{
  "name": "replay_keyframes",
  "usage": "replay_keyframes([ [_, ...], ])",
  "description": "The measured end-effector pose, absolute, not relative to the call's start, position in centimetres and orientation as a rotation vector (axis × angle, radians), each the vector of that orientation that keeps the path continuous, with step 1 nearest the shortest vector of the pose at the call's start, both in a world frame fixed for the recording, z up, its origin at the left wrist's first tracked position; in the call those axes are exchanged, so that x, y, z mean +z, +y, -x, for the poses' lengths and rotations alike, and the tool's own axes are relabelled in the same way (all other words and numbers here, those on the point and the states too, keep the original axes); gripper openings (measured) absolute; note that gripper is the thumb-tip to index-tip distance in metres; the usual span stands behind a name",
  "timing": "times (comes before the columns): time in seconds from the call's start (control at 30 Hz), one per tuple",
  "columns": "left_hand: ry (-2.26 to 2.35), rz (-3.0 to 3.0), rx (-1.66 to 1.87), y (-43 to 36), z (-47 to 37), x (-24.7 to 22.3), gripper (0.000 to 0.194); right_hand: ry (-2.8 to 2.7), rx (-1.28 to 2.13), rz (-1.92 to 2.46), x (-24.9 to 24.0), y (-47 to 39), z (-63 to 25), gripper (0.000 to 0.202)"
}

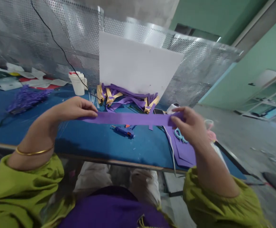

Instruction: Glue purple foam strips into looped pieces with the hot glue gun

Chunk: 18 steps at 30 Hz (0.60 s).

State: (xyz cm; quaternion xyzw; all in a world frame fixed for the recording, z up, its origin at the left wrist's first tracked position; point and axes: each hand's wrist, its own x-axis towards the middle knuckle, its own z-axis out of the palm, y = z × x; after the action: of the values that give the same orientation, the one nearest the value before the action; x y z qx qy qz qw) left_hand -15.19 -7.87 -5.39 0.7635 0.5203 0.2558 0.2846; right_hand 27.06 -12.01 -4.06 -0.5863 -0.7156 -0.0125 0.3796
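In the head view, the left hand [81,109] pinches one end of a long, flat purple strip [130,118] between thumb and fingers; the right hand [186,123] pinches the other end; the strip stretches nearly level across the centre of the frame, above a blue tabletop [92,145]; just below it in the frame lies a dark blue glue gun [124,131]; right of centre, light-blue-handled scissors [180,136] lie on flat purple sheets [186,153]; at left lies a bushy purple flower stem [26,99].
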Motion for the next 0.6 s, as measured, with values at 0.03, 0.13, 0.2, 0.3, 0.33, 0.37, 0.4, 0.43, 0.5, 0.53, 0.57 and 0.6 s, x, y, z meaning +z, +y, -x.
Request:
replay_keyframes([
  [0.03,1.412,-2.063,0.592,-8.0,15.2,-6.3,0.034,-1.881,0.010,1.649,-5.4,-12.3,-27.1,0.030],
  [0.13,1.423,-2.093,0.407,-8.5,14.5,-9.2,0.033,-2.211,0.081,2.023,-8.8,-12.4,-26.9,0.027],
  [0.2,1.405,-2.110,0.314,-8.7,13.7,-10.7,0.033,-2.393,-0.007,2.165,-10.0,-12.2,-26.7,0.024],
  [0.3,1.421,-2.126,0.273,-9.0,12.9,-11.9,0.036,-2.536,-0.270,2.043,-10.6,-11.3,-25.8,0.025],
  [0.33,1.429,-2.131,0.269,-9.0,12.8,-12.1,0.037,-2.579,-0.353,1.894,-10.6,-10.8,-25.2,0.026],
  [0.37,1.434,-2.136,0.264,-9.0,12.6,-12.2,0.036,-2.629,-0.412,1.708,-10.6,-10.3,-24.6,0.028],
  [0.4,1.436,-2.139,0.260,-9.0,12.5,-12.2,0.036,-2.682,-0.438,1.531,-10.6,-9.7,-23.8,0.030],
  [0.43,1.438,-2.138,0.256,-8.9,12.5,-12.2,0.035,-2.750,-0.446,1.371,-10.8,-9.0,-22.9,0.032],
  [0.5,1.449,-2.135,0.248,-8.8,12.4,-12.2,0.034,-2.888,-0.464,1.129,-11.2,-7.4,-21.2,0.040],
  [0.53,1.456,-2.134,0.245,-8.7,12.3,-12.3,0.034,-2.941,-0.468,1.060,-11.5,-6.5,-20.4,0.043],
  [0.57,1.462,-2.133,0.242,-8.6,12.3,-12.4,0.034,-2.992,-0.473,1.013,-11.9,-5.8,-19.7,0.044],
  [0.6,1.467,-2.130,0.241,-8.6,12.3,-12.5,0.034,-3.045,-0.468,0.971,-12.1,-5.0,-19.2,0.044],
])
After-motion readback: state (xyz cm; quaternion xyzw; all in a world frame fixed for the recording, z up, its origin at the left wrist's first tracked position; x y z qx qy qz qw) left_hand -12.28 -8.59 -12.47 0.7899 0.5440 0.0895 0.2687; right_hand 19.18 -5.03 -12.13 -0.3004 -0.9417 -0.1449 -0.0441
